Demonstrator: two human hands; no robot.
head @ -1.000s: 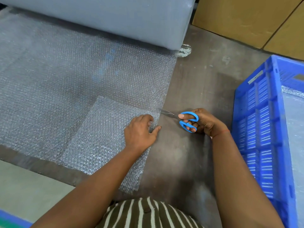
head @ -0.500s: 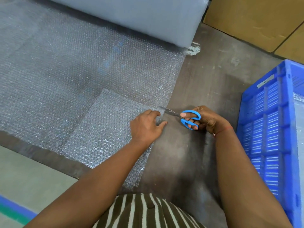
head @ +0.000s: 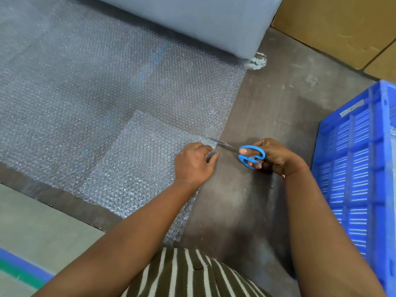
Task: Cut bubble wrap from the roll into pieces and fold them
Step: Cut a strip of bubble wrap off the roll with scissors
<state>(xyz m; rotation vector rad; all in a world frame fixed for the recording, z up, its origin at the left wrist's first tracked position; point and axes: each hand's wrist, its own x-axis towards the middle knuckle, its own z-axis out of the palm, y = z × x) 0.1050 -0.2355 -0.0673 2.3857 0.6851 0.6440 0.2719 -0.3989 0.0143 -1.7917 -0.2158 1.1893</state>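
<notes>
Two hands: R hand [head: 276, 156] grip clamped on scissors [head: 249, 155]; L hand [head: 194, 162] fingers curled, pinching bubble wrap [head: 132, 166] edge.

Probably packing warehouse: crate [head: 351, 168], cartons [head: 334, 24].

Even indoor light, soft shadows, wide-angle edge bending, sharp focus

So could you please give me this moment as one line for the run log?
step: cutting | right hand: grips scissors, blades at sheet edge | left hand: holds folded bubble wrap | roll: behind | blue crate: right
</notes>
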